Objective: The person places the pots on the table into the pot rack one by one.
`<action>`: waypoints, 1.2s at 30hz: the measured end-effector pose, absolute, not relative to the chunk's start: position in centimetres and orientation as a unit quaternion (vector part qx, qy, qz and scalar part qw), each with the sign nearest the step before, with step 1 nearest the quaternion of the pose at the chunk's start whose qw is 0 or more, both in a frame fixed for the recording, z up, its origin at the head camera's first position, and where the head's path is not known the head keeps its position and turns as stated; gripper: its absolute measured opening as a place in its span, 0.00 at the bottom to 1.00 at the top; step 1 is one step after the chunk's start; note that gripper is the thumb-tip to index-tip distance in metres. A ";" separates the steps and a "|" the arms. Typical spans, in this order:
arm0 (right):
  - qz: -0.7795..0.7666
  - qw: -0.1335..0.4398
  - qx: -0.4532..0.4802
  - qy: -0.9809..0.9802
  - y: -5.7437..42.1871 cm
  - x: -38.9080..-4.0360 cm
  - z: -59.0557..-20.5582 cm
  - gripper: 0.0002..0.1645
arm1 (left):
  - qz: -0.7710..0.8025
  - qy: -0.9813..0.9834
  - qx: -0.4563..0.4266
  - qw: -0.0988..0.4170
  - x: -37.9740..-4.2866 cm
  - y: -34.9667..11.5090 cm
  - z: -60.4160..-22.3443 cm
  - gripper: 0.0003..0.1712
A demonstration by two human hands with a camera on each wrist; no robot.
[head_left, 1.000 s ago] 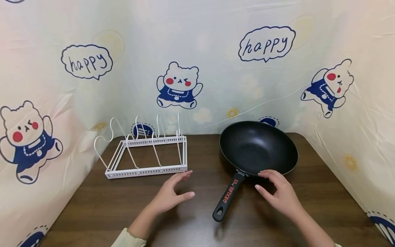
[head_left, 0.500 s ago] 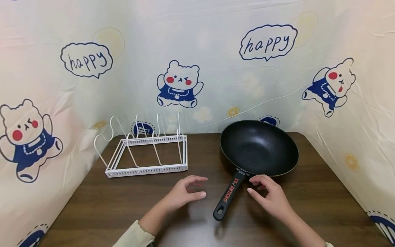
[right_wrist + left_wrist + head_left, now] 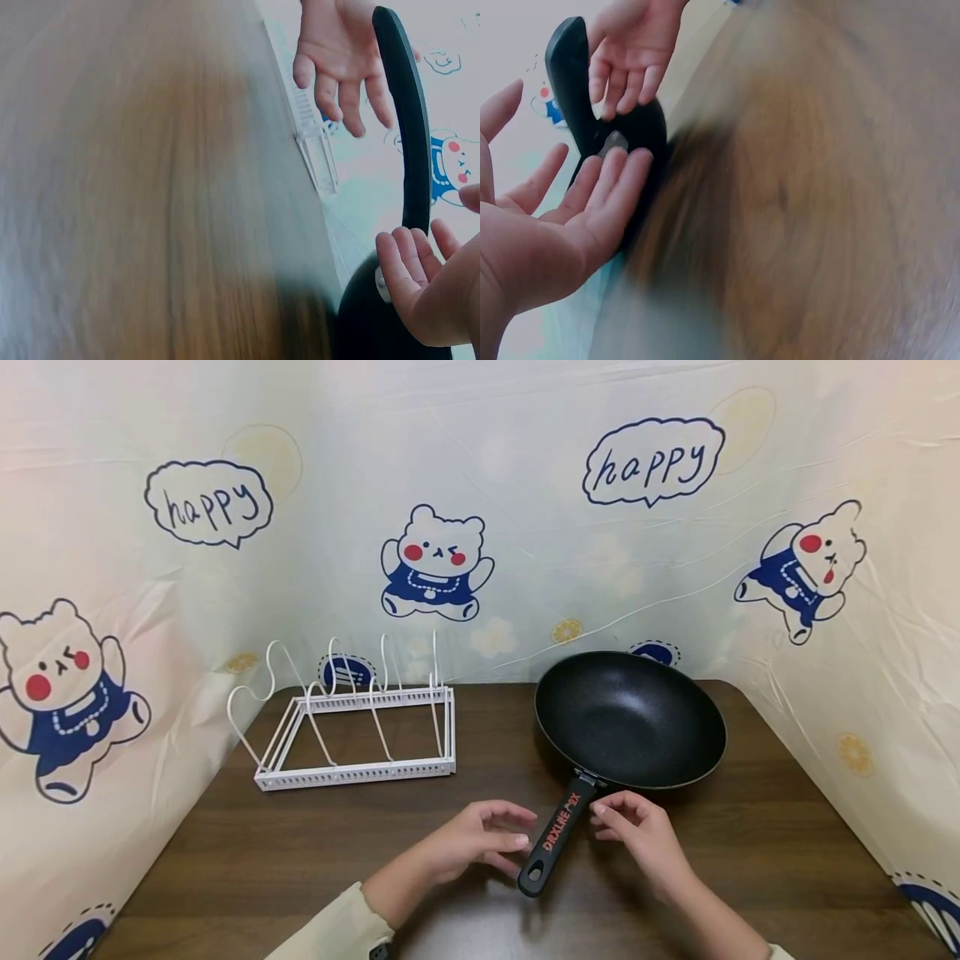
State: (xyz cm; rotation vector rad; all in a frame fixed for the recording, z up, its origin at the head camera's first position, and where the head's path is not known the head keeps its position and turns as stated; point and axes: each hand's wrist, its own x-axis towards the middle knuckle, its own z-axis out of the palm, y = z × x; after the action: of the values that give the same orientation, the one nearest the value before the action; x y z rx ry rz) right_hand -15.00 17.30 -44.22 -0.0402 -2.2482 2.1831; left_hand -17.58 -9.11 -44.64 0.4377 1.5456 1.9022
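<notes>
A black wok [image 3: 628, 718] stands upright on the wooden table at the right, its long handle [image 3: 558, 839] with red lettering slanting toward me. My left hand [image 3: 480, 839] is just left of the handle's free end, fingers loosely spread and holding nothing. On the other side, my right hand [image 3: 648, 839] has its fingertips close beside the handle near the wok's body; whether they touch it is hard to tell. Both palms show in the left wrist view, the left hand [image 3: 562, 232] with relaxed fingers. The right hand [image 3: 442, 292] appears low in the right wrist view with fairly straight fingers.
A white pan rack [image 3: 360, 774] with several upright wire dividers is at the table's left rear. A printed cloth [image 3: 525, 552] surrounds the back and sides of the wooden table [image 3: 262, 860].
My left hand has moved right and slightly nearer me, from beside the rack to the handle. My right hand has shifted left from the wok's rim toward the handle. Wok and rack stay put.
</notes>
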 end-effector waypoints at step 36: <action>0.866 -0.164 0.011 -0.473 14.6 -15.4 -46.0 0.37 | 0.743 0.471 0.158 0.448 -15.8 -6.1 -45.2 0.32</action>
State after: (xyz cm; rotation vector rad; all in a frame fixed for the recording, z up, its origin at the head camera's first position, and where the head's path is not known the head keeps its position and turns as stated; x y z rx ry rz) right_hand -15.44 14.63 -45.98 0.0379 -1.6644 3.0452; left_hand -15.85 -6.10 -45.20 0.3909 1.1669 1.8392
